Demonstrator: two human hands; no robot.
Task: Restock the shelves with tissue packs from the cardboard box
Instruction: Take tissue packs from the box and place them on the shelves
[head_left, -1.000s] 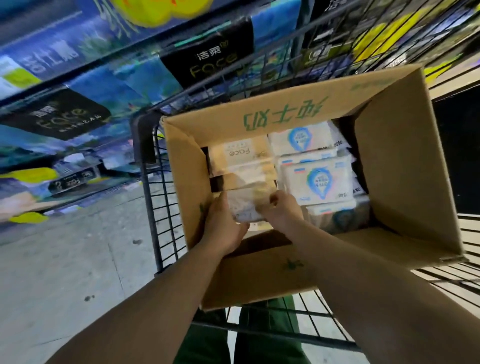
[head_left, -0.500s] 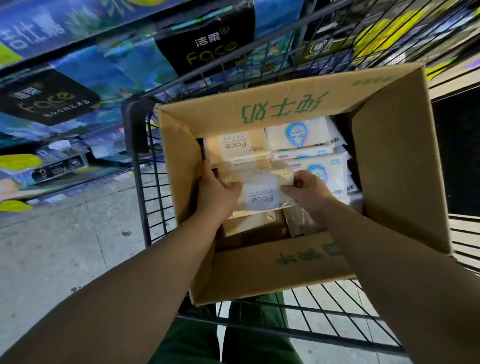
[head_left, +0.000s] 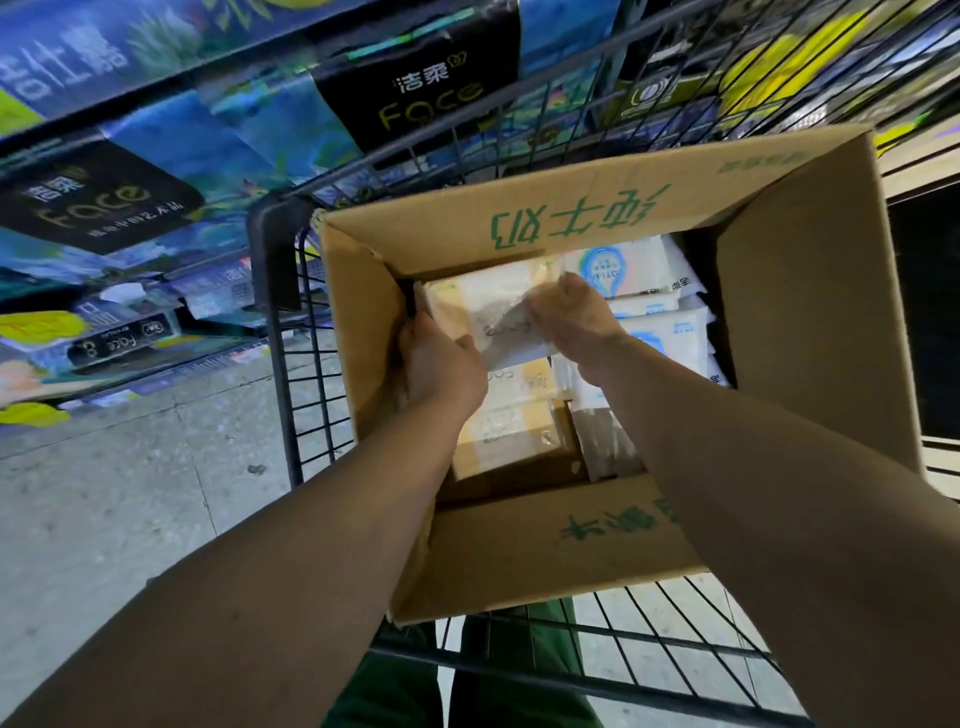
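A cream tissue pack (head_left: 493, 306) is held inside the cardboard box (head_left: 810, 332), at the far left of its opening, raised above the packs beneath. Both hands clamp it from opposite ends. The left hand (head_left: 441, 364) grips its near left corner, thumb on top and fingers curled under. The right hand (head_left: 571, 317) pinches its right edge, fingers bent over the wrapper. The pack's print is blurred and cannot be read.

Below it lie more cream packs (head_left: 506, 431), stacked along the left side of the box. To the right, white packs (head_left: 623, 270) with a blue emblem fill the far right part, one above another. The box's flaps stand open; green characters are printed on the far flap and the near flap.

The box sits in a black wire cart (head_left: 306, 395), filling most of its basket. Beyond the cart, to the left and above, run shelves (head_left: 156, 171) stocked with large blue and black tissue bundles, some marked "Face". A pale concrete floor (head_left: 104, 509) stretches to the left of the cart. Green trousers (head_left: 395, 680) show under the cart's near rail, between the two forearms.
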